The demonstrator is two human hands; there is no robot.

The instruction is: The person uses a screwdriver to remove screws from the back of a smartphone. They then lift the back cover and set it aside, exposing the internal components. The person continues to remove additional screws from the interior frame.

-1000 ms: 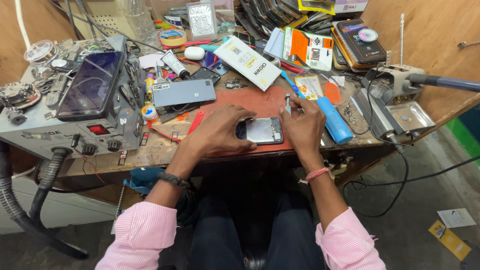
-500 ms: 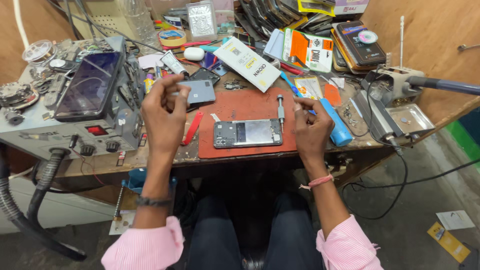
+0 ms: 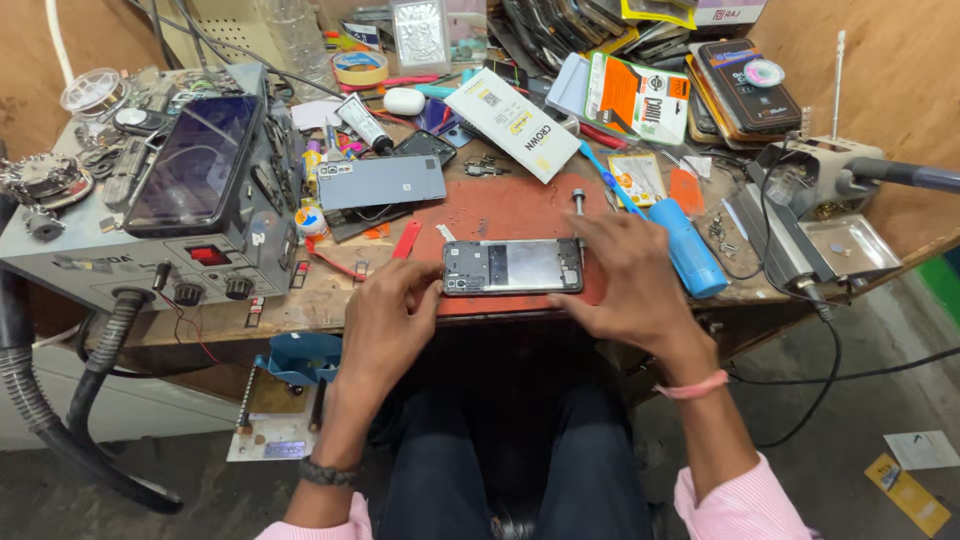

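Opened phone (image 3: 513, 266) flat between left hand (image 3: 388, 322) and right hand (image 3: 630, 282).

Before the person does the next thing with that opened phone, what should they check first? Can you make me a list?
1. Opened phone lies flat on the red mat: ok.
2. Left hand touches its left end: ok.
3. Right hand rests at its right end: ok.
4. Screwdriver stands close behind the phone: ok.
5. Tiny screws all kept safe: cannot tell.
6. Blue cylinder away from the desk edge: not ok, it lies near it.
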